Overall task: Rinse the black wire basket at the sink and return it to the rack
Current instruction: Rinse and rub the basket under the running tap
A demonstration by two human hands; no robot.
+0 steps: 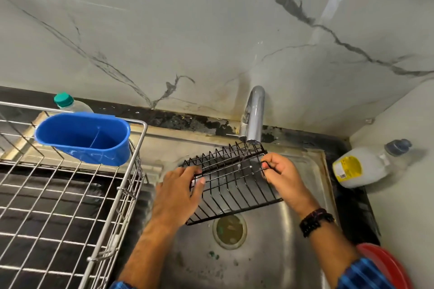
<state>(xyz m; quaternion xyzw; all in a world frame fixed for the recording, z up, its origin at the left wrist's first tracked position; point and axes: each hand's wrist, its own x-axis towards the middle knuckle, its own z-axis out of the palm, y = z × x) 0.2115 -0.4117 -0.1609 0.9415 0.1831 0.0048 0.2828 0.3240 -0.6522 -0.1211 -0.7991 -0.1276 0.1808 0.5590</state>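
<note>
Marble-veined grey wall behind, stainless steel sink basin (293,253) below. Black wire basket (231,179) held tilted over the drain, far edge under the chrome tap spout (254,115). Left hand (178,195) closed on its left end, right hand (285,177) pinching the right end wire; both grips shut on it. Long axis running hand to hand. Steel wire rack (70,195) just beside the sink's left edge, nearer the left hand
</note>
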